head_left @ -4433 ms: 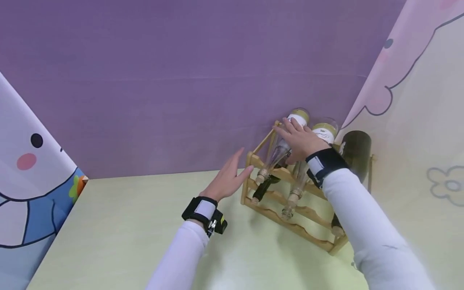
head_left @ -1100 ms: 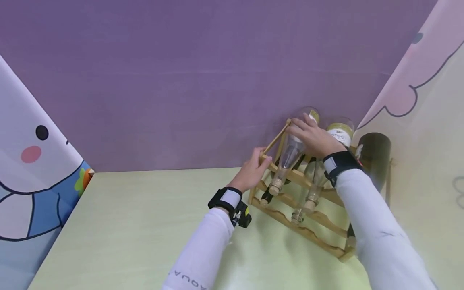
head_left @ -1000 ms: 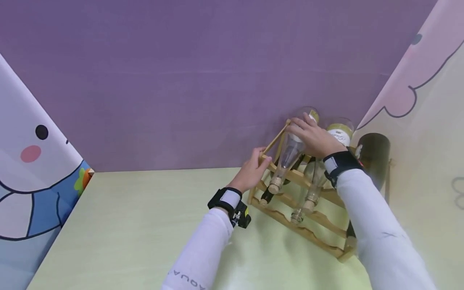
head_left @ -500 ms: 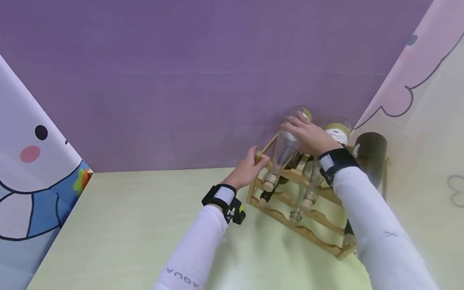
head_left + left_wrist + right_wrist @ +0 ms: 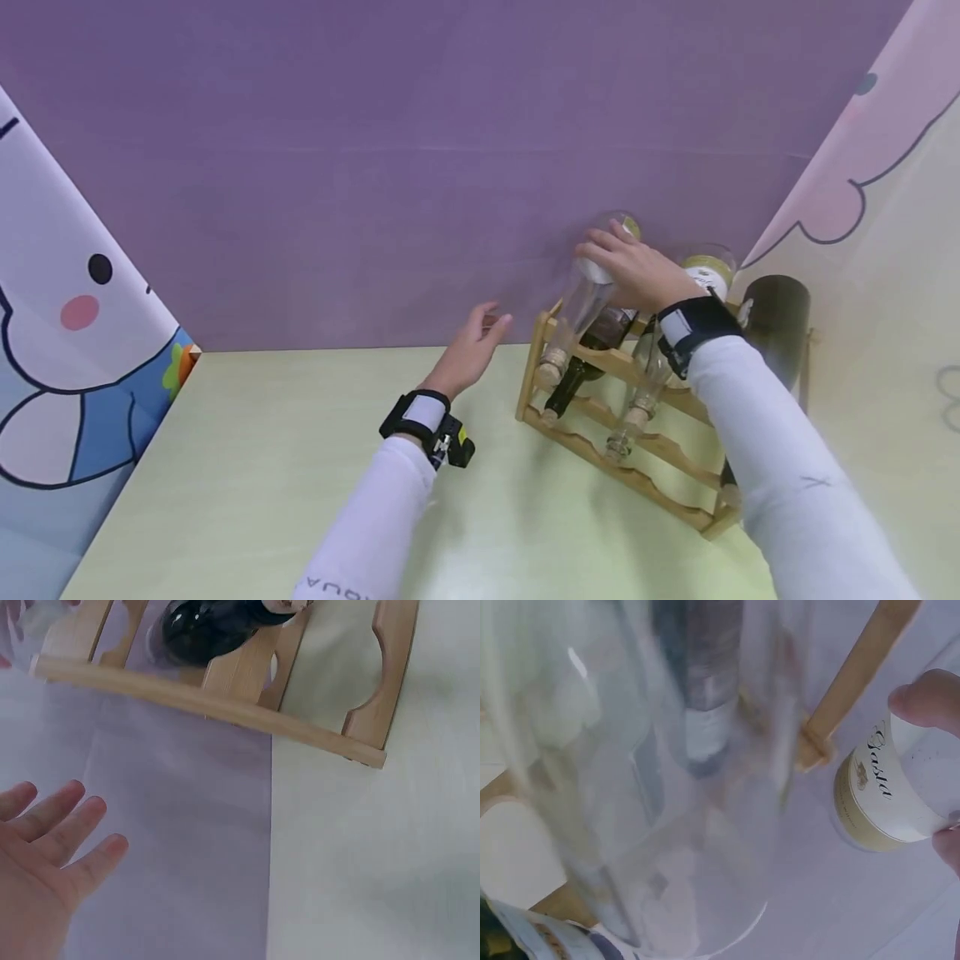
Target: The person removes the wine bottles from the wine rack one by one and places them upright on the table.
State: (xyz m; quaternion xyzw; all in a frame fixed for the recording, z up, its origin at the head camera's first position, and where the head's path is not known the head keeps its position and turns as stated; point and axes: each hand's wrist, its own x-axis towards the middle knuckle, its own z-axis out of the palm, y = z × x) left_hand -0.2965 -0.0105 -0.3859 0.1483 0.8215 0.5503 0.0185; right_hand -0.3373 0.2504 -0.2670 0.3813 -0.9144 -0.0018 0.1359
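Observation:
My right hand [image 5: 637, 271] grips a clear corked glass bottle [image 5: 581, 304] around its body, by the white label. The neck points down toward me and overlaps the upper left end of a wooden bottle rack [image 5: 637, 483]. In the right wrist view, finger and thumb are on either side of this labelled bottle [image 5: 877, 780]. My left hand [image 5: 467, 350] is off the rack, to its left, holding nothing; its fingers [image 5: 75, 825] are spread below the rack's side in the left wrist view. A dark bottle [image 5: 572, 383] lies in the rack under the gripped one.
A second clear bottle [image 5: 652, 379] lies in the rack's middle, and a wide dark green bottle [image 5: 780, 321] at its right, partly behind my right arm. A purple wall [image 5: 375, 208] rises behind the pale tabletop [image 5: 300, 467]; a printed panel [image 5: 900, 275] stands at right.
My left hand has let go of the rack's left corner and drawn away leftward. My right hand, first open over the bottles, has taken hold of the left clear bottle and shifted it left.

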